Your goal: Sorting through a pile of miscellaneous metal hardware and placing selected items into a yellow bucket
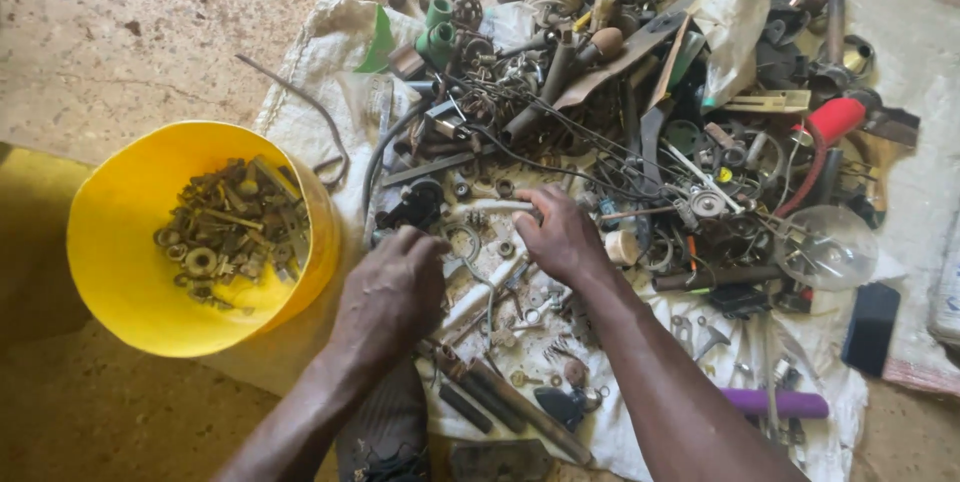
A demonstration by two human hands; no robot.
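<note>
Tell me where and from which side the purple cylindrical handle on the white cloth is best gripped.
Grip the purple cylindrical handle around its middle, coming from above. It lies flat and level on the white cloth, with its long sides exposed; small metal pieces crowd its left end, so the middle is probably freest.

A yellow plastic bucket (120, 242) stands well to the left of the fingers, tilted, holding rusty nuts and bolts (232, 230). Beyond the fingertips lie two green pipe fittings (437, 27) and a tangle of black wire (560, 132). To the right of the fingers lie a red-handled tool (832, 122), a clear round lens (830, 247), a black phone (870, 327) and a purple cylinder (775, 403). All except the bucket rest on a white woven sack (320, 82).
</note>
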